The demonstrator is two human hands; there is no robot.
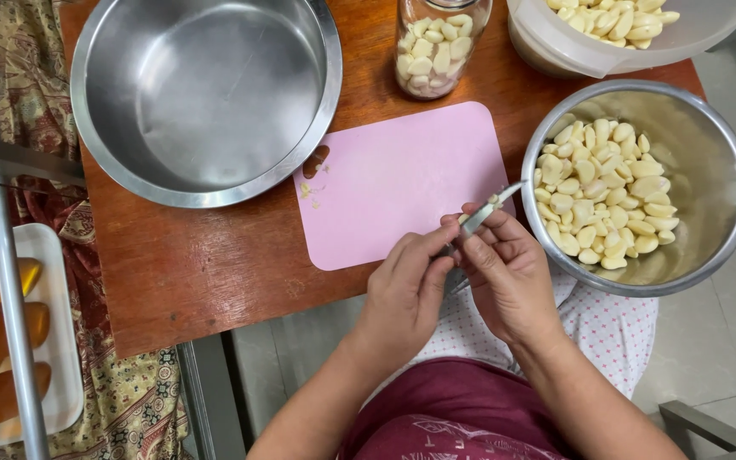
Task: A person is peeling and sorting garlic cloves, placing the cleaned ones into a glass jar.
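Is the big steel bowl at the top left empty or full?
Empty. The big steel bowl shows only its bare shiny bottom; no garlic lies inside.

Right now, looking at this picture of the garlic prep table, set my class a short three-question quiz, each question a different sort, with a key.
1. True or false: the large steel bowl beside the pink cutting board holds peeled cloves.
2. Which hand holds the small knife? A) left hand B) right hand
3. Fill in: the glass jar behind the board is filled with garlic ____.

Key
1. False: it is empty; the peeled cloves lie in the smaller steel bowl on the right.
2. B
3. cloves
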